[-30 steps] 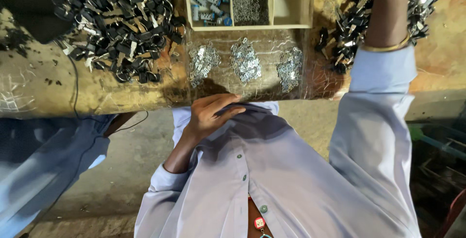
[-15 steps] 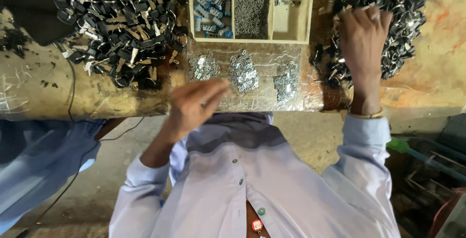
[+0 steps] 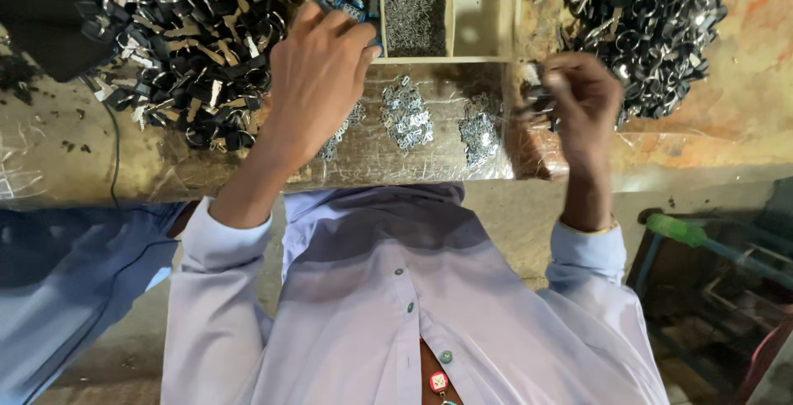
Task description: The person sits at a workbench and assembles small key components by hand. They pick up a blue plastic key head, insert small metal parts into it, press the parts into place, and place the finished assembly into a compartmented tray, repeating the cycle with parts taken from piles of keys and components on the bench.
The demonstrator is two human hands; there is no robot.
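From the head camera, the desk (image 3: 727, 124) is worn and stained brown and orange, with a sheet of clear plastic (image 3: 413, 153) spread over its near middle. Three small heaps of silvery metal bits (image 3: 405, 116) lie on the plastic. A pale tray (image 3: 450, 17) with compartments stands behind them, one holding grey pins (image 3: 415, 15), one beside it nearly bare. Big piles of black clips (image 3: 182, 33) sit left and right of the tray.

The left hand (image 3: 318, 75) reaches into the tray's left compartment, fingers curled down onto blue and white parts (image 3: 343, 0); whether it grips one I cannot tell. The right hand (image 3: 582, 95) hovers above the desk edge, fingers pinched narrowly on a small dark part (image 3: 537, 99), just beside the right pile.

Below the desk lies a dusty floor (image 3: 529, 215), and a green-handled tool (image 3: 686, 232) at right. A blue sleeve (image 3: 58, 289) of another person shows at left.
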